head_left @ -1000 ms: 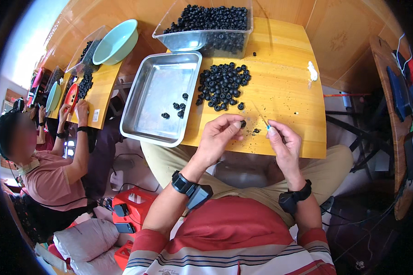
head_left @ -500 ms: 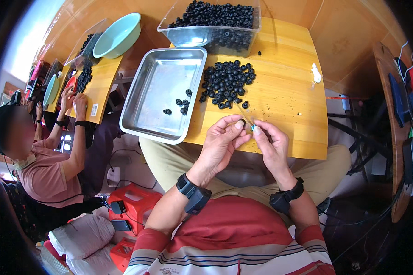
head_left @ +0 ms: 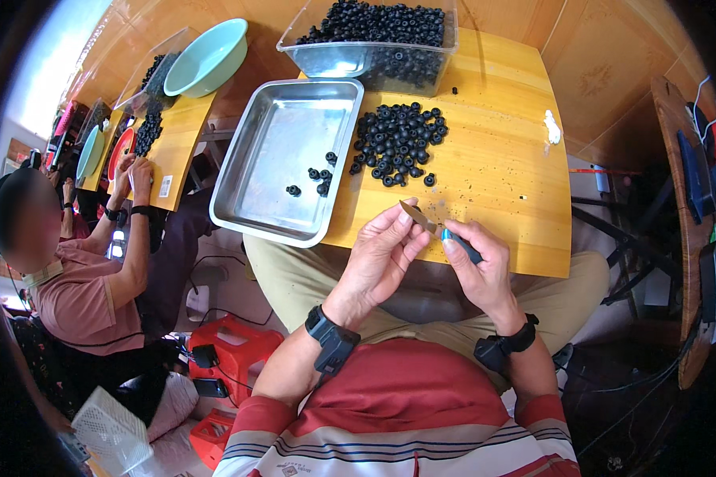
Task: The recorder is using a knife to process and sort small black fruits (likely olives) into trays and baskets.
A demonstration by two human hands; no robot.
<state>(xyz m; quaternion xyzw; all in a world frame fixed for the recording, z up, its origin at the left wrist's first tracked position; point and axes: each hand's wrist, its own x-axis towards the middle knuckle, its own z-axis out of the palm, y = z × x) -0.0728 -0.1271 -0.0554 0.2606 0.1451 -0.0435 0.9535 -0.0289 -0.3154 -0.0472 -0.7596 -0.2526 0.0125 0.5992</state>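
Observation:
In my right hand (head_left: pixel 482 264) is a small knife (head_left: pixel 419 216) with a blue and dark handle, gripped between thumb and fingers. Its brownish blade points up and to the left, across the fingertips of my left hand (head_left: pixel 379 248). My left thumb and fingers are pinched on a small black part, mostly hidden by the fingers and the blade. Just beyond my hands lies a pile of round black parts (head_left: pixel 398 143) with holes, rubber-like in look. To the left, a shallow metal tray (head_left: pixel 254 147) holds several black parts near its right side.
A clear plastic bin (head_left: pixel 318 60) full of black parts stands at the back of the wooden table (head_left: pixel 501 103). White lumpy material (head_left: pixel 552 127) lies at the right edge. At left, a person (head_left: pixel 95 278) works at another table beside a green basin (head_left: pixel 207 60). Red stools (head_left: pixel 235 350) stand below.
My right hand has turned the knife, so the broad side of its blade and its handle now show. My left hand stays pinched close by. At lower left, a white basket has come into view.

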